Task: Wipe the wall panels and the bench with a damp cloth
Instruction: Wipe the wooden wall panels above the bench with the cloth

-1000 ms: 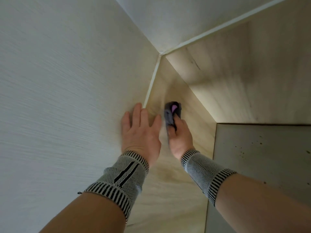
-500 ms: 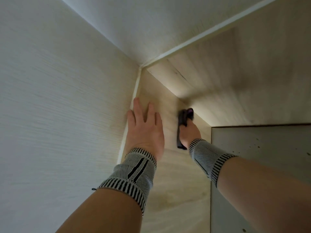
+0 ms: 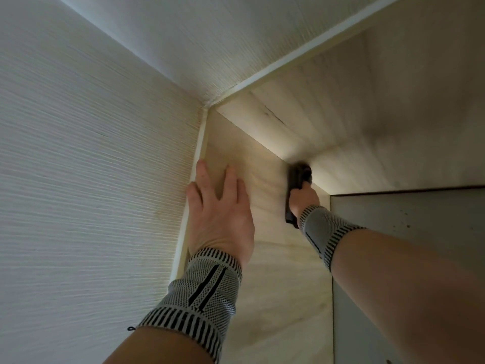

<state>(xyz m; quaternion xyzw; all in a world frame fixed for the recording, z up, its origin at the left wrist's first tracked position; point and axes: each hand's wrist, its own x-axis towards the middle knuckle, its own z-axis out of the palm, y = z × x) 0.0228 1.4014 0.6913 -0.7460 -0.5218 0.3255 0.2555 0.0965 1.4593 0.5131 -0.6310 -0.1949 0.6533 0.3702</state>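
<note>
My left hand (image 3: 223, 222) lies flat on the wood panel (image 3: 275, 285) in the centre of the frame, fingers straight and spread a little, its grip wide and holding nothing. The fingertips sit just beside the pale trim strip (image 3: 195, 174) that runs up the panel's left edge, where it meets the ribbed wall (image 3: 91, 193) filling the left of the frame.

My right hand (image 3: 304, 199) is right of centre, its grip closed round the dark cloth (image 3: 295, 185). The cloth is pressed against the panel at its upper right edge, tucked into the corner where the panel meets the wooden underside (image 3: 328, 122) that spans the upper right. A tail of cloth hangs down past the wrist along the panel. The cloth is blurred, so I cannot make out its folds.

Between my two hands is a bare stretch of panel, and more of it below them down to the bottom of the frame. To the right the panel ends at a straight vertical edge against a grey, speckled surface (image 3: 420, 232) in the lower right; my right forearm crosses in front of it. At the top, a second pale strip (image 3: 301, 59) divides the wooden underside from the ribbed surface (image 3: 210, 35) in the upper middle.

Both wrists wear grey knitted bands (image 3: 207, 292) with black stripes. I can read no writing, brand or label anywhere.
</note>
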